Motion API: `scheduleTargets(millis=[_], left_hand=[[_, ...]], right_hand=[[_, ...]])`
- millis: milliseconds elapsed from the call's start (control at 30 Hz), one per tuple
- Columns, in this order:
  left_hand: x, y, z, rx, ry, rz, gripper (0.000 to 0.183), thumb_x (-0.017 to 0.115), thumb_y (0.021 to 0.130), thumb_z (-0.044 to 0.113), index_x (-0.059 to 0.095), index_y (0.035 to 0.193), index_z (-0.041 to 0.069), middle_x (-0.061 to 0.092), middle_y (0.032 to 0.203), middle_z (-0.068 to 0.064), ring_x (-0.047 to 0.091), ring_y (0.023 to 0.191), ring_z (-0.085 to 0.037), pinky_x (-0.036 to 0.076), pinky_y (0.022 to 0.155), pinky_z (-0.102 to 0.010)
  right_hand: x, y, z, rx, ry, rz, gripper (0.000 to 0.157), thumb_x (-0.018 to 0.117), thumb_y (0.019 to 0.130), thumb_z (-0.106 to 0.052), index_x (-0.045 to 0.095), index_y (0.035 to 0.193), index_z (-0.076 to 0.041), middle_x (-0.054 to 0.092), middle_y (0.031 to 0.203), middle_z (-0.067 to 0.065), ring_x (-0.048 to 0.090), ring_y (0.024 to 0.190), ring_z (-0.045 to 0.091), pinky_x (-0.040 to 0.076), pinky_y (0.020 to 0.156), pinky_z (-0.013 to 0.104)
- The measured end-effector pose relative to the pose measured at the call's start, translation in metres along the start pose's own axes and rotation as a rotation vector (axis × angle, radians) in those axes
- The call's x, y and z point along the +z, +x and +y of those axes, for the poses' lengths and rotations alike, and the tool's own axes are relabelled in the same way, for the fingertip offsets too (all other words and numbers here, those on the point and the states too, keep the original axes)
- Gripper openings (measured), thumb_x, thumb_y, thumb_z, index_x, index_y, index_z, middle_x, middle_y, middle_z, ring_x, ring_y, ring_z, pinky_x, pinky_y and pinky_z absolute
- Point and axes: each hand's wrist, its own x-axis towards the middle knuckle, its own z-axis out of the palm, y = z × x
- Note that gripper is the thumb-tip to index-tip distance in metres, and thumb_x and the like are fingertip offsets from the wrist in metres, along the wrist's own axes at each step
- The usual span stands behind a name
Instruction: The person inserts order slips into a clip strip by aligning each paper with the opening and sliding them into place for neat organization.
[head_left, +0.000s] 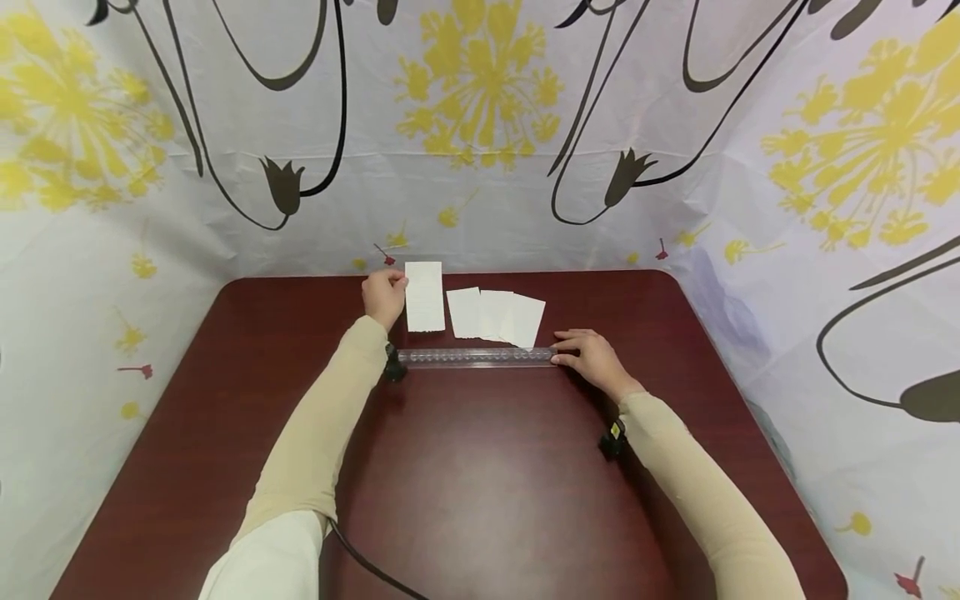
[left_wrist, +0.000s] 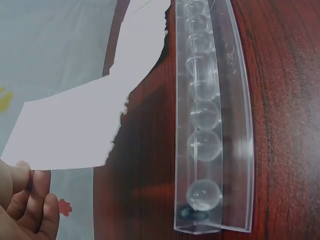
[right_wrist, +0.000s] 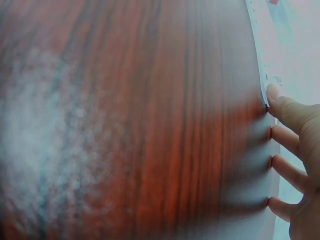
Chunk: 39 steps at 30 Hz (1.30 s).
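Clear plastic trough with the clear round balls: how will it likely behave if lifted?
The clear plastic trough seems fairly stiff, lying straight in the head view. It looks smooth and shiny, so may be slippery. The clear round balls inside would probably roll if it tilts: they look spherical, and their row has a gap near one end.

Free room between the forearms [head_left: 324, 421] — clear channel [left_wrist: 236, 130] ahead, white cards [head_left: 465, 314] just beyond.

Ragged-edged white card [head_left: 425, 296] in left hand [head_left: 384, 297], clear trough [left_wrist: 237, 145] of transparent balls [left_wrist: 205, 145] against right hand [head_left: 591, 358]
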Motion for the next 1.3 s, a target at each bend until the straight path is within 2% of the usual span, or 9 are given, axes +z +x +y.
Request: scheduleTargets(millis=[167, 367, 500, 567, 667, 733, 800, 1067, 1300], left_hand=[[-0.008, -0.004, 0.000, 0.016, -0.033, 0.005, 0.021, 0.064, 0.097, 0.014, 0.074, 0.109, -0.001, 0.073, 0.100, -0.022, 0.069, 0.090, -0.035, 0.056, 0.079, -0.043], [-0.022, -0.010, -0.006, 0.043, -0.066, 0.006, 0.021, 0.067, 0.095, 0.016, 0.076, 0.106, 0.001, 0.075, 0.095, -0.020, 0.072, 0.080, -0.031, 0.050, 0.061, -0.020], [-0.033, -0.014, -0.013, 0.030, -0.101, -0.012, 0.022, 0.067, 0.095, 0.018, 0.075, 0.107, 0.001, 0.076, 0.097, -0.020, 0.074, 0.077, -0.032, 0.047, 0.056, -0.013], [-0.039, -0.017, -0.017, 0.018, -0.111, -0.023, 0.023, 0.067, 0.095, 0.018, 0.075, 0.108, 0.001, 0.076, 0.098, -0.020, 0.074, 0.079, -0.034, 0.051, 0.058, -0.016], [-0.047, -0.022, -0.021, 0.001, -0.149, -0.042, 0.024, 0.066, 0.095, 0.018, 0.074, 0.110, 0.000, 0.075, 0.099, -0.022, 0.073, 0.081, -0.039, 0.061, 0.064, -0.033], [-0.051, -0.026, -0.025, -0.004, -0.162, -0.050, 0.024, 0.066, 0.096, 0.019, 0.073, 0.110, 0.001, 0.075, 0.099, -0.023, 0.072, 0.082, -0.041, 0.062, 0.070, -0.047], [-0.054, -0.029, -0.028, -0.004, -0.178, -0.059, 0.025, 0.065, 0.096, 0.020, 0.073, 0.111, 0.001, 0.074, 0.099, -0.023, 0.071, 0.082, -0.043, 0.060, 0.074, -0.054], [-0.061, -0.038, -0.036, -0.015, -0.158, -0.070, 0.025, 0.067, 0.095, 0.022, 0.074, 0.109, 0.003, 0.075, 0.098, -0.021, 0.072, 0.072, -0.029, 0.061, 0.073, -0.052], [-0.066, -0.044, -0.038, -0.023, -0.143, -0.079, 0.028, 0.066, 0.096, 0.024, 0.073, 0.112, 0.002, 0.074, 0.099, -0.021, 0.072, 0.077, -0.034, 0.062, 0.073, -0.049]], right_hand=[[0.000, 0.001, 0.000, -0.002, -0.012, -0.001, 0.034, 0.072, 0.090, -0.028, 0.073, 0.119, -0.011, 0.061, 0.141, 0.010, 0.048, 0.137, 0.034, 0.038, 0.115, 0.054], [0.000, 0.001, 0.000, -0.005, -0.011, 0.000, 0.034, 0.073, 0.090, -0.027, 0.073, 0.120, -0.010, 0.061, 0.141, 0.011, 0.048, 0.137, 0.034, 0.038, 0.114, 0.054], [0.001, 0.001, 0.001, 0.001, -0.012, -0.005, 0.035, 0.072, 0.091, -0.028, 0.072, 0.120, -0.010, 0.060, 0.142, 0.010, 0.048, 0.137, 0.034, 0.038, 0.114, 0.054], [0.001, 0.001, 0.001, 0.000, -0.008, -0.006, 0.035, 0.072, 0.090, -0.028, 0.072, 0.121, -0.010, 0.060, 0.142, 0.010, 0.048, 0.137, 0.034, 0.039, 0.114, 0.054], [0.001, 0.000, 0.002, -0.004, -0.003, -0.006, 0.035, 0.072, 0.090, -0.028, 0.073, 0.120, -0.011, 0.060, 0.142, 0.010, 0.047, 0.137, 0.034, 0.039, 0.113, 0.055], [0.000, 0.000, 0.002, -0.006, -0.001, -0.005, 0.034, 0.073, 0.090, -0.027, 0.073, 0.120, -0.011, 0.060, 0.142, 0.011, 0.047, 0.137, 0.035, 0.039, 0.113, 0.055], [0.000, 0.000, 0.003, 0.002, -0.002, -0.005, 0.034, 0.072, 0.090, -0.027, 0.073, 0.120, -0.012, 0.059, 0.142, 0.010, 0.047, 0.138, 0.034, 0.038, 0.114, 0.055], [0.001, 0.002, 0.005, -0.001, -0.019, -0.028, 0.034, 0.071, 0.091, -0.030, 0.072, 0.121, -0.012, 0.058, 0.143, 0.009, 0.046, 0.139, 0.034, 0.037, 0.115, 0.055], [-0.002, 0.005, 0.004, -0.024, -0.012, -0.034, 0.036, 0.074, 0.089, -0.029, 0.071, 0.121, -0.013, 0.060, 0.141, 0.010, 0.050, 0.135, 0.035, 0.039, 0.113, 0.057]])
